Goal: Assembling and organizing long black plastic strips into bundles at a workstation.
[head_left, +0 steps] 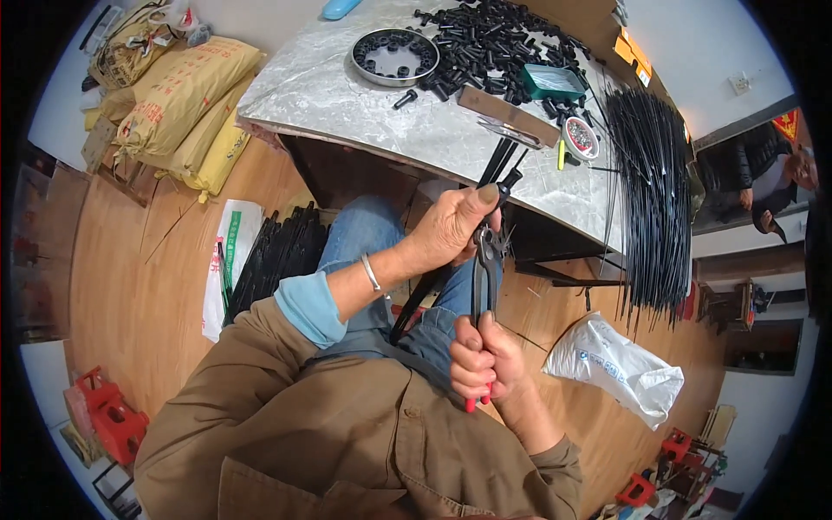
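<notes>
My left hand is closed around a bundle of thin black rods, thumb on top, with a small black fitting at their upper end. My right hand grips dark metal pliers by their red-tipped handles. The plier jaws point up and meet the rods just below my left thumb; whether they bite on a rod is hidden by my fingers. Lower parts of the rods run down between my knees.
The grey marbled table ahead carries a round metal dish of black parts, a heap of black pieces, a green box and a long bunch of black rods. A white sack lies on the floor at right.
</notes>
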`<state>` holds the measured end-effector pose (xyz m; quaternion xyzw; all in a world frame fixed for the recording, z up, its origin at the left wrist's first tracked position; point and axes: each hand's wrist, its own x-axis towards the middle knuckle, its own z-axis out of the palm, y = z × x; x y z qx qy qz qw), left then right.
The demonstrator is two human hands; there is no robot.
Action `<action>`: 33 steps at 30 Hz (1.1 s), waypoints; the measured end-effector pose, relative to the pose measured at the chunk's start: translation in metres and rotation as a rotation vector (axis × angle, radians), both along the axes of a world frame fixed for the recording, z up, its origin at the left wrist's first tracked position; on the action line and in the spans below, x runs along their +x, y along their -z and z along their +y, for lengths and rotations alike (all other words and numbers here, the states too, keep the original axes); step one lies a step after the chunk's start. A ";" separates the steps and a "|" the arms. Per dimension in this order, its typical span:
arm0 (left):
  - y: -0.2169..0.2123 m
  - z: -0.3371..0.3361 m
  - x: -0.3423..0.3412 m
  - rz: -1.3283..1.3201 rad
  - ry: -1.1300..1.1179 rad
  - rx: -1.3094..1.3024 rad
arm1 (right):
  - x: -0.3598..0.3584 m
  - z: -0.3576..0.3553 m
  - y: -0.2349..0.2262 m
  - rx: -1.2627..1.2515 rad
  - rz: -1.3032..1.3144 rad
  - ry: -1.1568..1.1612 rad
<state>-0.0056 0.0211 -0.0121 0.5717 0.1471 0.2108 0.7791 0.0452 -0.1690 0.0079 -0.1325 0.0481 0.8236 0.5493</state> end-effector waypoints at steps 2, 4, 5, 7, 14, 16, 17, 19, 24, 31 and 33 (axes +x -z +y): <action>-0.004 -0.002 -0.001 0.000 0.011 -0.008 | -0.002 -0.006 0.002 -0.008 -0.054 0.019; -0.002 -0.001 0.003 -0.017 0.057 -0.023 | 0.001 -0.007 -0.003 -0.018 -0.108 0.036; 0.000 0.001 0.002 -0.025 0.067 -0.056 | 0.005 -0.004 -0.013 -0.079 -0.441 0.037; 0.000 0.001 0.003 -0.033 0.080 -0.071 | 0.022 -0.003 -0.014 -0.065 -0.759 -0.010; 0.000 -0.003 0.004 -0.047 0.099 -0.087 | 0.041 -0.006 -0.039 -0.063 -0.852 -0.103; 0.000 -0.003 0.004 -0.040 0.095 -0.087 | 0.046 -0.007 -0.041 -0.078 -0.912 -0.146; 0.000 -0.003 0.004 -0.045 0.104 -0.092 | 0.048 -0.009 -0.039 -0.062 -0.883 -0.159; -0.001 -0.004 0.005 -0.049 0.113 -0.095 | 0.051 -0.010 -0.036 -0.044 -0.855 -0.172; 0.000 -0.005 0.004 -0.036 0.118 -0.098 | 0.049 -0.009 -0.037 -0.066 -1.013 -0.158; -0.002 -0.008 0.004 -0.065 0.124 -0.119 | 0.050 -0.010 -0.035 -0.049 -1.037 -0.189; -0.004 -0.009 0.003 -0.057 0.130 -0.108 | 0.048 -0.010 -0.032 -0.101 -1.028 -0.200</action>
